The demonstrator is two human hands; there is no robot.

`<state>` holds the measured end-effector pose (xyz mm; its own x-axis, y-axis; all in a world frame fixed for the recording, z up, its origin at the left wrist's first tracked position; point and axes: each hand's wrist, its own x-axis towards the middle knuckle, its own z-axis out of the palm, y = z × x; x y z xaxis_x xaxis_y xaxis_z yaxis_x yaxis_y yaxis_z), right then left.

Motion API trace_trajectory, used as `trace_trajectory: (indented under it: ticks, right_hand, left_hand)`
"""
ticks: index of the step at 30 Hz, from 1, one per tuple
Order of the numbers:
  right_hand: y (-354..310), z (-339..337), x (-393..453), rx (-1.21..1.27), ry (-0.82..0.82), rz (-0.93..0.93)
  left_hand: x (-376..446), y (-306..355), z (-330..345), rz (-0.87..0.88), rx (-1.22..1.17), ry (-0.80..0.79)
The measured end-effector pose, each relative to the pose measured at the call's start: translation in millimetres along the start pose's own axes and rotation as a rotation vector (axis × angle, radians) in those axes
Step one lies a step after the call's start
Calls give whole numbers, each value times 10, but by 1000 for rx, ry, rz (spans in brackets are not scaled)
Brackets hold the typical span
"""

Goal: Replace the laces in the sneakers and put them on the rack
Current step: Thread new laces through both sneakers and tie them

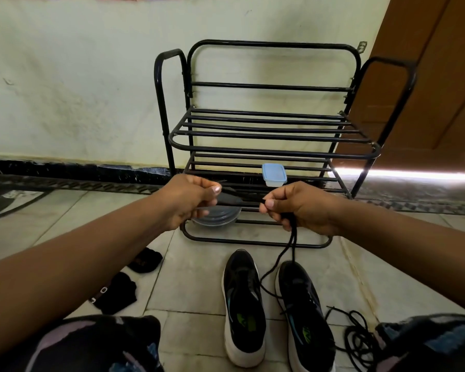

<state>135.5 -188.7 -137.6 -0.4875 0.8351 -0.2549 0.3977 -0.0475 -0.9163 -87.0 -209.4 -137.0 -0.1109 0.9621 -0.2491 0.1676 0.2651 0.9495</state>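
Tiled floor [193, 267] carries sneakers [243, 307], rack [266, 146], socks [116, 292]

black sneakers [277, 310] side by side on floor, lace [287, 245] raised.

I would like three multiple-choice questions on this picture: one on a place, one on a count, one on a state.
1. Where does the small clear box with the blue lid stand?
A. on a lower shelf of the black metal rack
B. on the floor tiles
C. inside a sneaker

2. How many black sneakers with white soles are on the floor?
A. one
B. two
C. four

3. What is the state of the black lace that runs up from the right-side sneaker?
A. lying loose
B. tied in a bow
C. held by both hands

Answers: 1 A, it sits on the rack's bars; 2 B, a pair stands side by side; 3 C, the left hand and right hand pinch it.
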Motion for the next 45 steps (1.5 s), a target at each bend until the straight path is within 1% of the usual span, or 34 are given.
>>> trace_trajectory:
  ticks: [2, 4, 7, 9, 11, 13, 15, 17, 19, 22, 24, 26, 29, 31, 33, 35, 37, 39, 42, 45]
  right_hand:
    - [25, -31, 9, -73, 76, -3]
    - [29, -42, 29, -140, 151, -29]
    - [-17, 23, 84, -165, 174, -46]
    - [-37, 61, 122, -176, 171, -21]
    - [-53, 83, 152, -186, 163, -3]
    - [-64, 105, 166, -180, 147, 9]
    - [-94, 144, 171, -155, 138, 7]
    - [-128, 184, 178, -121, 143, -5]
    - [-146, 202, 182, -112, 157, -12]
    - [-152, 194, 173, -89, 163, -13]
    - [-176, 182, 160, -49, 141, -31]
    - [-212, 182, 157, -7, 106, -59]
    - [-260, 181, 161, 79, 75, -101]
    - [-295, 177, 158, 119, 78, -119]
    - [-314, 162, 156, 147, 95, -128]
    - [-304, 134, 157, 158, 118, -131]
    - [-274, 93, 158, 168, 148, -118]
    - [-252, 51, 154, 223, 180, -84]
    - [-223, -16, 141, 330, 214, -23]
    - [-194, -62, 108, 367, 110, 56]
  left_hand:
    - [29, -54, -48, -53, -9, 29]
    - [51, -62, -51, -116, -68, 26]
    - [80, -33, -37, -194, -267, 52]
    - [104, -7, -37, -218, -426, 79]
    - [127, 37, -67, -201, -596, 115]
    - [161, 77, -113, -148, -777, 170]
    - [186, 109, -136, -108, -875, 209]
    - [171, 107, -139, -79, -807, 200]
    - [138, 74, -130, -71, -680, 147]
    - [127, -16, -149, -101, -494, 105]
    - [127, -83, -157, -143, -412, 80]
    - [110, -136, -125, -195, -382, 16]
    - [85, -151, -36, -261, -349, -136]
    - [83, -139, 21, -305, -393, -247]
    - [64, -98, 75, -340, -471, -321]
    - [43, -47, 121, -308, -528, -319]
    - [43, -20, 144, -214, -517, -261]
    - [58, -16, 127, -126, -497, -204]
    - [91, -21, 86, -37, -480, -166]
    - [83, -3, 100, 64, -403, -142]
